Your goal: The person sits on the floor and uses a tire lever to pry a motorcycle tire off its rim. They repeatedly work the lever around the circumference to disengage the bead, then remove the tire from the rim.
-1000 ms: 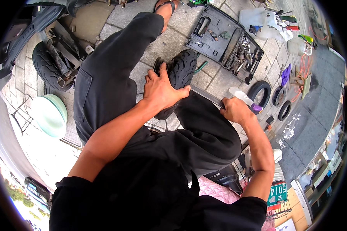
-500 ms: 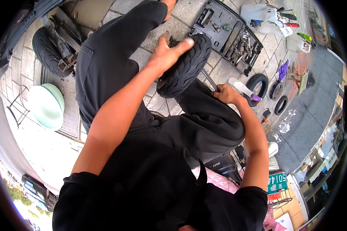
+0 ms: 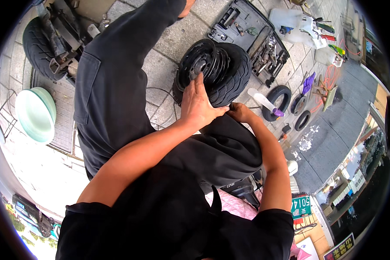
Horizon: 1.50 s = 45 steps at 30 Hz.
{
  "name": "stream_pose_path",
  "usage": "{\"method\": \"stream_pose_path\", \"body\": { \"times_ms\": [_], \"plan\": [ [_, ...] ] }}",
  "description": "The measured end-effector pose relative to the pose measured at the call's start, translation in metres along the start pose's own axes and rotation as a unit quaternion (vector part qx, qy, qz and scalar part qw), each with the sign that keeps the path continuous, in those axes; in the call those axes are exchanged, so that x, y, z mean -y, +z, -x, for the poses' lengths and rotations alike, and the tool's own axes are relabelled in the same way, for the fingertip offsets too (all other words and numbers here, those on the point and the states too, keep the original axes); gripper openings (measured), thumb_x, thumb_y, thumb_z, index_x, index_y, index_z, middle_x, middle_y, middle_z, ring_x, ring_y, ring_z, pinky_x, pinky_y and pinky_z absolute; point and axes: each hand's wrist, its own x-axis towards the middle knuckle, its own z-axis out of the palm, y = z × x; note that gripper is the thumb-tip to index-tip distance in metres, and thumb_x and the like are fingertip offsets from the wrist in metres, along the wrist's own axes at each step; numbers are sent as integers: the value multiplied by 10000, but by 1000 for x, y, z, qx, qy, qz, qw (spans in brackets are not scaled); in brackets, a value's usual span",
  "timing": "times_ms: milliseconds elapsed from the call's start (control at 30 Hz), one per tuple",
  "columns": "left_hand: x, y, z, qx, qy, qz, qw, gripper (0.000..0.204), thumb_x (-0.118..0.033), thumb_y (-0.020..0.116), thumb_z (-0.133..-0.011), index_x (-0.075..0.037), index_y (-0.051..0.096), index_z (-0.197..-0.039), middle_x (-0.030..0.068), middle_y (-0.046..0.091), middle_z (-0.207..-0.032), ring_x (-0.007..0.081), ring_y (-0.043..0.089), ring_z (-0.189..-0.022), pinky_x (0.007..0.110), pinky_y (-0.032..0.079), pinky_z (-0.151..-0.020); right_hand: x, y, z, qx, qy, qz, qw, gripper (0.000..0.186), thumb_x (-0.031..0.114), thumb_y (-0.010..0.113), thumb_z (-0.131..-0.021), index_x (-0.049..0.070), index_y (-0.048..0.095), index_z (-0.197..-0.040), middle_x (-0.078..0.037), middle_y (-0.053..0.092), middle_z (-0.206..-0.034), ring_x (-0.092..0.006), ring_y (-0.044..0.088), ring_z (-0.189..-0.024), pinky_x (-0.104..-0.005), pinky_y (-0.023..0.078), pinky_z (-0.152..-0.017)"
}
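Note:
A black wheel rim (image 3: pixel 209 58) sits partly out of its black tyre (image 3: pixel 235 77) on the paving between my legs. My left hand (image 3: pixel 198 103) lies against this wheel. Its fingers are stretched with the tips at the hub, and its thumb is spread toward the tyre's near edge. My right hand (image 3: pixel 240 113) is closed beside the lower right of the tyre, above my right thigh. It grips a bar, of which only a short dark bit shows by the tyre; the rest is hidden.
An open tool case (image 3: pixel 247 30) with sockets lies beyond the wheel. To the right are a loose tyre (image 3: pixel 278 103), a white bottle with a purple cap (image 3: pixel 264 100) and a smaller tyre (image 3: pixel 303 120). A pale green basin (image 3: pixel 35 115) stands left, near a mounted wheel (image 3: pixel 37 50).
The wheel has turned, so its rim and hub now face me. My left hand has moved from the tyre's top down to the hub. My right hand has come closer to the tyre.

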Motion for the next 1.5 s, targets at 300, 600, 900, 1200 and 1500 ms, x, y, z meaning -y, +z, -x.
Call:
{"method": "stream_pose_path", "body": {
  "times_ms": [300, 600, 900, 1200, 1500],
  "plan": [
    [12, 9, 2, -38, 69, -36, 996, 1301, -436, 1025, -641, 70, 276, -1576, 280, 514, -1362, 472, 529, -1288, 552, 424, -1156, -7, 12, -9, -35, -19, -24, 999, 414, 327, 775, -931, 54, 743, -1241, -231, 790, -1121, -376, 760, -1102, -466, 574, -944],
    [25, 33, 6, -48, 136, -2, 990, 1376, -395, 1047, -612, 7, 230, -1644, 258, 491, -1407, 464, 498, -1299, 573, 380, -1151, -11, 36, -59, -176, -311, -26, 933, 413, 208, 752, -906, 89, 756, -1302, -204, 787, -1223, -355, 735, -1205, -443, 569, -1009],
    [28, 34, 9, -41, 155, -1, 987, 1401, -349, 1053, -596, -3, 213, -1663, 246, 498, -1425, 456, 496, -1306, 580, 357, -1161, 4, 33, -59, -186, -289, -47, 938, 373, 203, 756, -893, 78, 756, -1244, -220, 777, -1148, -385, 733, -1137, -450, 575, -947],
    [-19, -30, -33, 24, 63, -62, 996, 1443, -398, 1001, -665, 61, 96, -1691, 335, 321, -1613, 514, 397, -1486, 613, 338, -1240, 20, -1, -71, -119, -246, -84, 958, 335, 198, 760, -879, 67, 757, -1187, -237, 767, -1074, -415, 732, -1070, -458, 582, -885],
    [-39, -50, -71, 18, -4, -98, 995, 1456, -523, 977, -698, 96, 105, -1686, 389, 288, -1627, 543, 367, -1491, 605, 328, -1249, 58, 17, -110, -127, -251, -128, 951, 298, 193, 764, -865, 56, 757, -1130, -253, 757, -1000, -444, 730, -1002, -466, 589, -824]
  ]
}}
